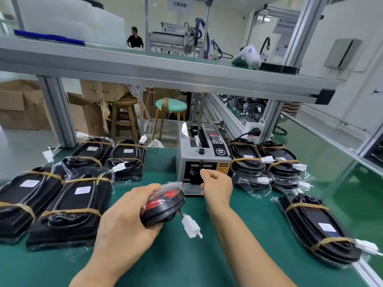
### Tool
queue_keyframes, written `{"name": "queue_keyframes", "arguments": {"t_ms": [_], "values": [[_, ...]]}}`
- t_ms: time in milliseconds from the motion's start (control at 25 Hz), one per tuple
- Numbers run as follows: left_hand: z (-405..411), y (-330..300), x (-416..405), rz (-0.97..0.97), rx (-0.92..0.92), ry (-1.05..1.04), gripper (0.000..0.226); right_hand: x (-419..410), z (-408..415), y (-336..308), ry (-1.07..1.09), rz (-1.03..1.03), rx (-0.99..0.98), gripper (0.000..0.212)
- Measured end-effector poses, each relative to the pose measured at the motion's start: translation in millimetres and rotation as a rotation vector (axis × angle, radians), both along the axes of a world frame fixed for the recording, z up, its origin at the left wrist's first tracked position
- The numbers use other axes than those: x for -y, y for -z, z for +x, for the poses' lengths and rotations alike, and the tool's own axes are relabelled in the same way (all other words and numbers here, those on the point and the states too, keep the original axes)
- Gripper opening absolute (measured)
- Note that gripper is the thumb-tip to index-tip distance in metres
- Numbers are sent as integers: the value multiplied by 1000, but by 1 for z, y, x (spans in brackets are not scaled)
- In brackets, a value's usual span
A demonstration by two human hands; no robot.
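Observation:
My left hand (126,216) grips a black lamp with a red lens (163,206), partly wrapped in a clear bag, just above the green table (178,262). A short wire with a white connector (191,226) hangs from the lamp's right side. My right hand (216,184) is at the front slot of the grey tape dispenser (204,156), fingers curled. I cannot tell whether a piece of tape is pinched between them.
Stacks of bagged black lamps bound with brown tape lie at the left (68,201) and behind (126,158). More lie to the right (263,160) and at the near right (317,228). An aluminium shelf (165,69) spans overhead. Stools and cardboard boxes stand beyond the table.

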State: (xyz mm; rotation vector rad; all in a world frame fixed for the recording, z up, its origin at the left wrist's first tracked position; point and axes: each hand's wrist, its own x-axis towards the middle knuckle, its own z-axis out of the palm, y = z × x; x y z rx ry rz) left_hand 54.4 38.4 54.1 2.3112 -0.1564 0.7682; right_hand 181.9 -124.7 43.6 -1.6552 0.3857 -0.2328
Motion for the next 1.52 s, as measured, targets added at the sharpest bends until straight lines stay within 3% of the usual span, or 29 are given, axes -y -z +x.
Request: {"name": "queue_keyframes", "arguments": {"t_ms": [160,440,520,640,760,880,1240,1520], "values": [[-2,1,1,13,36,-8,81,-9,10,1,129,41,-44,19],[-5,1,2,-4,46,-22,67,-13,16,-5,229,168,-93,23],[-5,1,2,-36,45,-21,70,-12,10,-10,186,209,-114,22],[-4,3,5,-74,44,-26,72,2,-10,-19,-53,321,-107,18],[-2,5,9,-96,34,-48,70,21,-28,-22,-188,155,-41,17],[-2,7,12,-110,23,-67,71,21,-23,-11,-79,-18,9,23],[-3,2,10,-125,11,-57,72,-6,5,-1,180,31,-23,26],[-5,-1,10,-128,4,-35,70,-22,11,-9,223,81,-78,26]]}}
